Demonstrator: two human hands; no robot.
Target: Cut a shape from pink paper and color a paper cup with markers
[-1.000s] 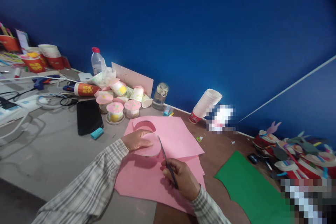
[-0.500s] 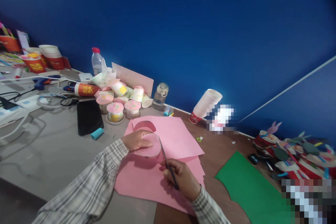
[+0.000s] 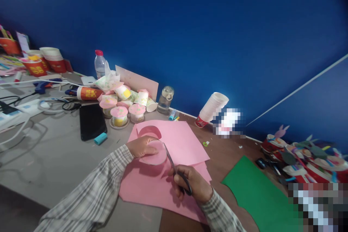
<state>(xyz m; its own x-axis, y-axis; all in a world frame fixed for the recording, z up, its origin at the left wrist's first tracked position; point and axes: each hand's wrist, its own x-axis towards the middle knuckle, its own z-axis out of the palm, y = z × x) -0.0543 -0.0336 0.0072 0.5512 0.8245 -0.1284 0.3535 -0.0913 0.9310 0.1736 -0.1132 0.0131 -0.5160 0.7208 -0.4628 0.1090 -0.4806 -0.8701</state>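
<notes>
My left hand (image 3: 144, 147) pinches a rounded piece of pink paper (image 3: 157, 155), thumb on top. A curled pink strip (image 3: 150, 129) rises just behind those fingers. In my right hand (image 3: 191, 183) are dark-handled scissors (image 3: 171, 161), their blades pointing up and left against the right edge of the rounded piece. Larger pink sheets (image 3: 187, 141) lie beneath both hands, overlapping on the table.
Small decorated cups (image 3: 119, 116) and a glass bottle (image 3: 165, 100) stand behind the paper. A black phone (image 3: 92, 122) lies left. To the right are stacked paper cups (image 3: 212, 109), green paper (image 3: 261, 195) and several crafted cups (image 3: 307, 159).
My right hand and the scissors have shifted slightly right, and the handles look more spread. The rounded piece is tilted a little differently in my left hand.
</notes>
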